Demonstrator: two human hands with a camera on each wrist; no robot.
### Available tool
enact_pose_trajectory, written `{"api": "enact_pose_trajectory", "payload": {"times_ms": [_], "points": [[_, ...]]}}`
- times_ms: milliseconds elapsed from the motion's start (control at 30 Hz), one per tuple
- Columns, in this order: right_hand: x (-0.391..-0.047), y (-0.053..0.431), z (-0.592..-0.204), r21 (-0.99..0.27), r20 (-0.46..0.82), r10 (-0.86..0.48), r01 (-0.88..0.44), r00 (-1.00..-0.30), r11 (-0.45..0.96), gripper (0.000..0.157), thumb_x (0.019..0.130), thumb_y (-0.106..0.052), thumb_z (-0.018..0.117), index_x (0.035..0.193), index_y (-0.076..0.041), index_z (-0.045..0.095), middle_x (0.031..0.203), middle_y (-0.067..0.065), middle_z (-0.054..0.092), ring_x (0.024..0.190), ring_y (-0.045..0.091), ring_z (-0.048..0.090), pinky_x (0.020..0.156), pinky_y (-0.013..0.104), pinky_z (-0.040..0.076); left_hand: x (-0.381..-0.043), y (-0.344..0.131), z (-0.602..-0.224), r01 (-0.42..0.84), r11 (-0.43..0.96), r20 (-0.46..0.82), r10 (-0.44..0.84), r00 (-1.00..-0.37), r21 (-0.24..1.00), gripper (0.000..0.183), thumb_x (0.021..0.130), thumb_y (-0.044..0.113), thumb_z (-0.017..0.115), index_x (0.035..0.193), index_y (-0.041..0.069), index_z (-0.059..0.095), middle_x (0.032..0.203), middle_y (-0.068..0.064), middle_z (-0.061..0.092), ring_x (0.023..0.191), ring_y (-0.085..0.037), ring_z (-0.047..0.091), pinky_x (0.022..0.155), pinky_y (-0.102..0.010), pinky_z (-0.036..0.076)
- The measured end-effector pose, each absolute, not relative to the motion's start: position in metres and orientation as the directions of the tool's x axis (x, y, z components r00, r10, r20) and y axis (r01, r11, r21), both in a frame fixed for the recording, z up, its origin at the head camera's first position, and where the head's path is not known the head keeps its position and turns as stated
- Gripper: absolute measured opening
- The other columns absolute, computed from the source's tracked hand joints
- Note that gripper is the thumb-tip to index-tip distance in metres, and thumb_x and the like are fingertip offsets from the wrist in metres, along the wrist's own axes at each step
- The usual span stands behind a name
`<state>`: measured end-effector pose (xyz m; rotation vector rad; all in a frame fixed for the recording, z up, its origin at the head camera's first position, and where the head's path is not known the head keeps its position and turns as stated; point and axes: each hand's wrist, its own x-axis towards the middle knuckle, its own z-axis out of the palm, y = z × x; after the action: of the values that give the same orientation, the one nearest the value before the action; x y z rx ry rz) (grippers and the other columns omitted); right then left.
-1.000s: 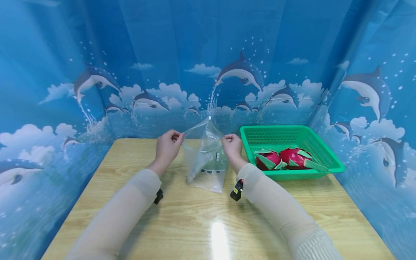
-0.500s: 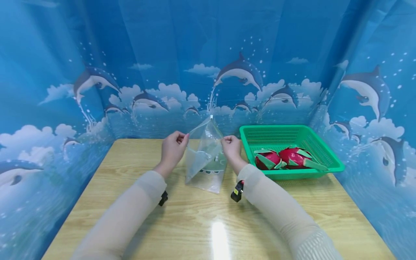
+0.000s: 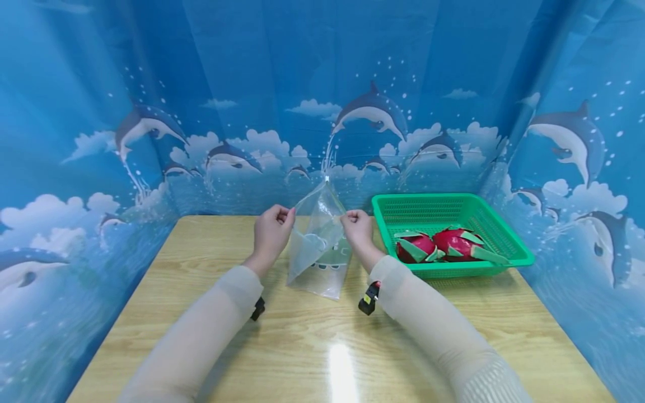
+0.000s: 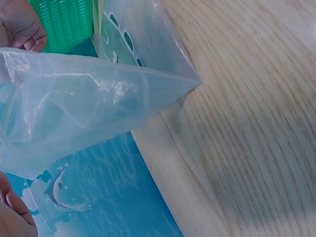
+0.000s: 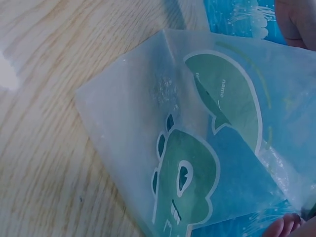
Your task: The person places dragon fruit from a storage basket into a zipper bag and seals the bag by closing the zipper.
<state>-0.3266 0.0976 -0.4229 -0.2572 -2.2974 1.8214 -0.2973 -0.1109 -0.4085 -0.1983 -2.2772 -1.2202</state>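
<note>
A clear plastic zipper bag (image 3: 322, 252) stands upright on the wooden table, its mouth spread and a small white slider (image 3: 327, 178) at the top. My left hand (image 3: 272, 232) pinches the bag's left edge between thumb and fingers. On the opposite edge, my right hand (image 3: 359, 228) pinches the plastic. A green cartoon animal print (image 5: 185, 177) with a white outline shows on the bag in the right wrist view. Seen from the left wrist, the bag (image 4: 98, 94) hangs in a pointed fold over the table.
Right of the bag, a green plastic basket (image 3: 519, 257) holds two red dragon fruits (image 3: 456, 243) with green scales. The wooden table (image 3: 302, 347) ends at a blue dolphin-print curtain (image 3: 282, 84) behind and at both sides.
My left hand has moved slightly right, toward my right hand, so the bag's mouth is narrower. The right hand has barely moved, and the basket stays in place.
</note>
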Motion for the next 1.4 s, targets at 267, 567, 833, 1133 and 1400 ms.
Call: {"api": "enact_pose_trajectory", "payload": {"times_ms": [267, 567, 833, 1133, 1400], "points": [[-0.322, 0.096, -0.415, -0.975, 0.066, 0.237, -0.013, -0.969, 0.222, 0.019, 0.097, -0.015, 0.063, 0.111, -0.003, 0.061, 0.094, 0.008, 0.056, 0.080, 0.019, 0.054, 0.069, 0.032, 0.047, -0.296, -0.107, -0.408, 0.363, 0.571, 0.513, -0.122, -0.850, 0.736, 0.024, 0.100, 0.027, 0.062, 0.086, 0.008, 0.068, 0.073, -0.004, 0.064, 0.063, -0.017, 0.059, 0.059, -0.032, 0.049], [-0.320, 0.094, -0.404, -0.966, 0.170, 0.272, -0.106, -0.947, 0.236, 0.021, 0.093, -0.007, 0.064, 0.113, -0.001, 0.060, 0.099, 0.010, 0.056, 0.092, 0.023, 0.054, 0.073, 0.031, 0.046, -0.296, -0.107, -0.410, 0.353, 0.575, 0.508, -0.130, -0.851, 0.738, 0.023, 0.100, 0.027, 0.062, 0.086, 0.009, 0.068, 0.074, -0.003, 0.064, 0.064, -0.016, 0.059, 0.060, -0.032, 0.050], [-0.311, 0.101, -0.384, -0.964, 0.169, 0.174, -0.127, -0.970, 0.232, 0.025, 0.095, -0.004, 0.060, 0.119, 0.001, 0.056, 0.106, 0.011, 0.054, 0.102, 0.028, 0.054, 0.088, 0.039, 0.048, -0.295, -0.106, -0.410, 0.356, 0.567, 0.510, -0.134, -0.850, 0.743, 0.023, 0.100, 0.026, 0.063, 0.085, 0.008, 0.068, 0.073, -0.004, 0.064, 0.063, -0.017, 0.058, 0.060, -0.032, 0.049], [-0.296, 0.129, -0.355, -0.926, 0.139, -0.003, -0.131, -0.990, 0.354, 0.026, 0.097, -0.008, 0.058, 0.123, -0.002, 0.056, 0.116, 0.013, 0.055, 0.107, 0.029, 0.054, 0.091, 0.042, 0.047, -0.296, -0.105, -0.412, 0.368, 0.557, 0.513, -0.124, -0.849, 0.744, 0.025, 0.100, 0.027, 0.063, 0.084, 0.008, 0.067, 0.073, -0.004, 0.063, 0.063, -0.017, 0.058, 0.060, -0.032, 0.049], [-0.286, 0.152, -0.340, -0.901, 0.101, -0.049, -0.112, -0.994, 0.419, 0.029, 0.100, -0.014, 0.059, 0.127, -0.007, 0.055, 0.123, 0.013, 0.054, 0.111, 0.030, 0.053, 0.087, 0.043, 0.048, -0.296, -0.104, -0.412, 0.377, 0.558, 0.523, -0.123, -0.843, 0.739, 0.024, 0.100, 0.025, 0.063, 0.084, 0.008, 0.068, 0.073, -0.004, 0.064, 0.063, -0.017, 0.059, 0.060, -0.032, 0.049]]}}
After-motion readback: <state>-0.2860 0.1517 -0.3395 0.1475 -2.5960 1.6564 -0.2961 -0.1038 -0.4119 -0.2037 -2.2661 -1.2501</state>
